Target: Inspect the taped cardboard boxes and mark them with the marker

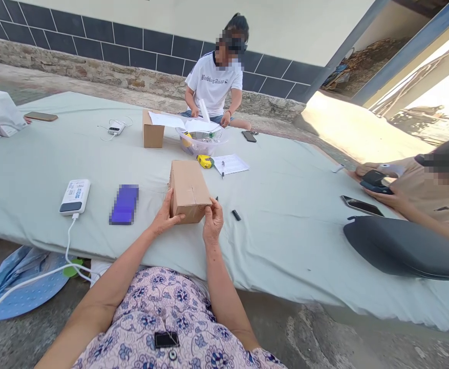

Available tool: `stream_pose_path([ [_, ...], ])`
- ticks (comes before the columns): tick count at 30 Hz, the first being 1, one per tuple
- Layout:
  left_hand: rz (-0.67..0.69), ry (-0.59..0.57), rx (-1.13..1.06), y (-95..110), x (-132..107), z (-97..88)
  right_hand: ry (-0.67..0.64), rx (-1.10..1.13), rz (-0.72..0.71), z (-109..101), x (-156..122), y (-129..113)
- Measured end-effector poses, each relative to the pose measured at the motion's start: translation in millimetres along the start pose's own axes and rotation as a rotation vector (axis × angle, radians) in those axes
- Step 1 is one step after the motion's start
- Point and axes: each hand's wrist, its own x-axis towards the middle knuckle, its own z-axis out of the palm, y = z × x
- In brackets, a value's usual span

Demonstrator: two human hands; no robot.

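Head: left grip (164, 219), right grip (212, 223) at box (189, 185) edges; open cloth (285, 225) rightward.

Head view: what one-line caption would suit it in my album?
Left hand and right hand on a box, with a tape measure just beyond on the pale cloth.
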Motion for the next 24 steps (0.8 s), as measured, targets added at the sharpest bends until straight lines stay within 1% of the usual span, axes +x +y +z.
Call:
stream_pose_path([
  [3, -0.065, 0.021, 0.005, 6.4, 0.1, -2.6, -0.097, -0.019, 0.065, 2.3, -1.4, 1.1],
  [7, -0.084, 0.089, -0.012, 13.9, 1.1, -5.4, -0.192, -0.086, 0.143, 4.5, -3.5, 1.4],
  [14, -0.085, 0.164, -0.047, 8.8, 3.2, -7.8, -0.272, -0.164, 0.218, 7.0, -7.1, -3.0],
  [20, -0.070, 0.145, -0.050, 10.4, 4.4, -8.6, -0.272, -0.226, 0.212, 6.3, -7.7, -0.6],
  [24, -0.060, 0.130, -0.075, 12.8, 4.1, -8.9, -0.227, -0.226, 0.154, 5.2, -8.9, -0.5],
])
